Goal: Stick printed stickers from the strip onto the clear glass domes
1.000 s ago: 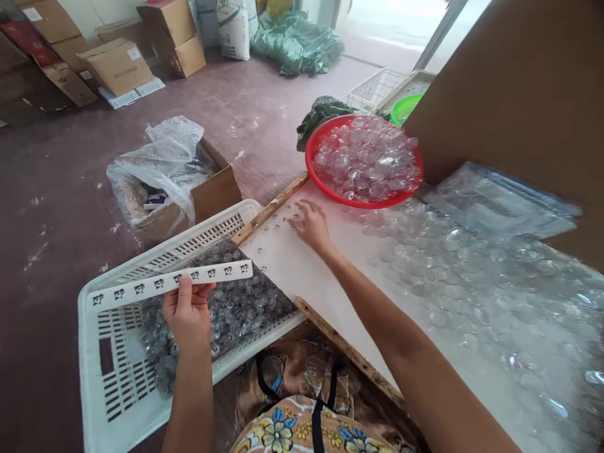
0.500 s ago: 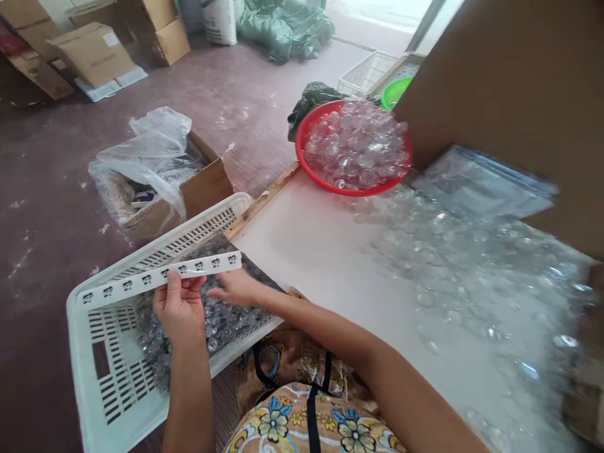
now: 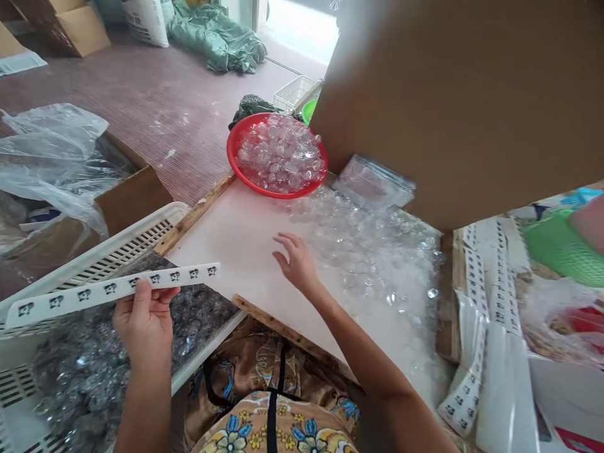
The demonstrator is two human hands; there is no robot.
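Pinched between the thumb and fingers of my left hand (image 3: 144, 314) is a white sticker strip (image 3: 110, 289) printed with a row of small black panda-like figures. Beneath it stands a white plastic basket (image 3: 172, 217) heaped with small shiny dark-and-clear pieces (image 3: 89, 371). My right hand (image 3: 297, 261) hovers over the white tabletop (image 3: 226, 233), fingers apart and nothing visible in them. Just beyond it, many clear domed pieces (image 3: 363, 245) lie spread across the table. A red basin (image 3: 231, 157) at the back is piled with similar clear pieces.
A brown cardboard panel (image 3: 462, 113) rises behind the table, with clear plastic bags (image 3: 372, 182) at its foot. More printed strips (image 3: 474, 283) hang at the right edge. On the left stands an open carton (image 3: 136, 198) with plastic film. Wooden edging (image 3: 198, 211) borders the table.
My right hand has moved from beside the strip over the basket to above the table on the right. The view has turned right. The left hand still holds the strip.
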